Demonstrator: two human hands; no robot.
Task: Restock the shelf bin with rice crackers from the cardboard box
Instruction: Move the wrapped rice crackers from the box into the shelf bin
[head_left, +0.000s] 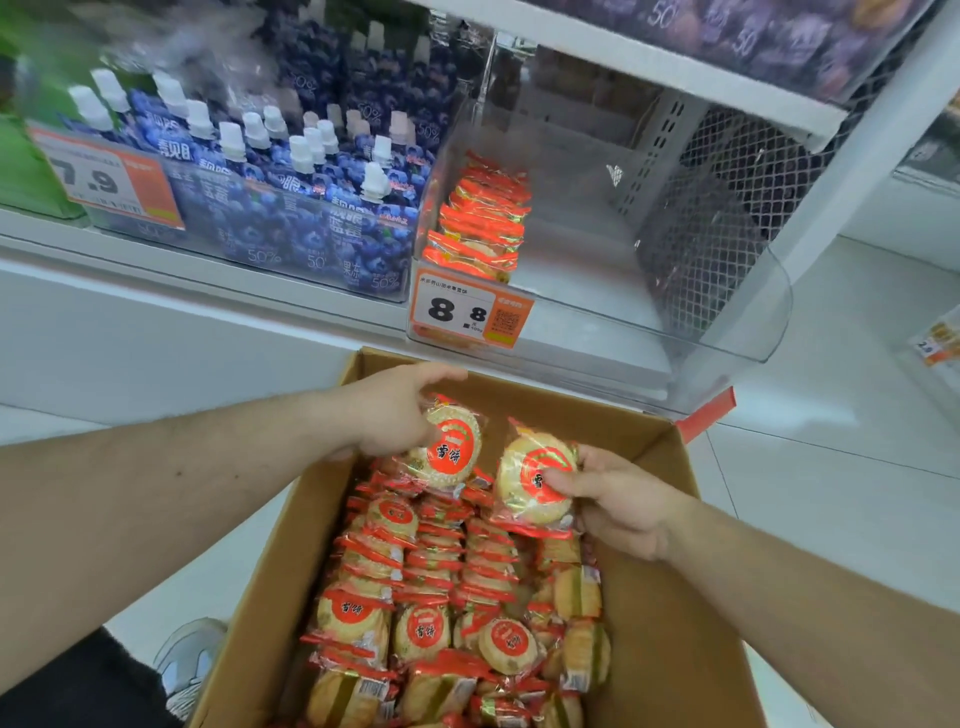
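An open cardboard box (670, 597) on the floor holds several red-and-clear packs of round rice crackers (426, 587). My left hand (395, 410) grips one rice cracker pack (449, 449) at the box's far end. My right hand (618, 499) pinches a second pack (535, 478) just right of it, thumb on its red label. Above the box, the clear shelf bin (727, 312) holds one stack of cracker packs (480, 218) against its left wall; the rest of its floor is bare.
A price tag reading 8.8 (470, 309) is clipped on the bin's front. Blue spouted pouches (291, 176) fill the neighbouring bin to the left. A white shelf board (649, 57) hangs above the bin. My shoe (189, 660) stands left of the box on white floor.
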